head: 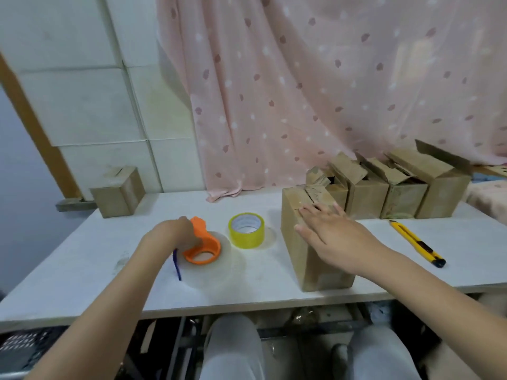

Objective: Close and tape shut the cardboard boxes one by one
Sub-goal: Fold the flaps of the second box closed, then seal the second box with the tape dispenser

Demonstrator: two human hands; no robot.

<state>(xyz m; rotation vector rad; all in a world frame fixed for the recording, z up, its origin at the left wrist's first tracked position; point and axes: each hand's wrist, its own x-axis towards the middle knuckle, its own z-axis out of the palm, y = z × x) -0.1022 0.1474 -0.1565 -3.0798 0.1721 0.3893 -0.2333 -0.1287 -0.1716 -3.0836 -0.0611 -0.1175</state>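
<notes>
Head view, the only one I have.

Right hand [326, 231] lies flat on the top of the near box [307, 253], fingers straight and spread, palm down. I read this as pressing the flaps shut so they stay down for taping; one far flap [318, 192] stands up behind the fingers, so the top is not fully closed.

Left hand [175, 234] has its fingers curled round the orange dispenser [204, 246], which rests on the table [82, 259] left of the box. The grip looks like a pick-up for the first strip. A blue strip [177, 266] hangs below the hand; I cannot tell what it is.

Yellow roll [247, 230] stands between dispenser and box, touching neither. Probably a spare, kept within reach.

Four open boxes [395, 193] stand in a row at the back right, flaps up, close against one another and just behind the near box. Queue waiting, I judge.

One closed box [118, 193] sits alone at the far left corner, well apart. Likely the finished pile, so the task is early.

Yellow knife [417, 244] lies right of the near box, untouched, handy for cutting tape.

Pink curtain [329, 91] behind everything.
</notes>
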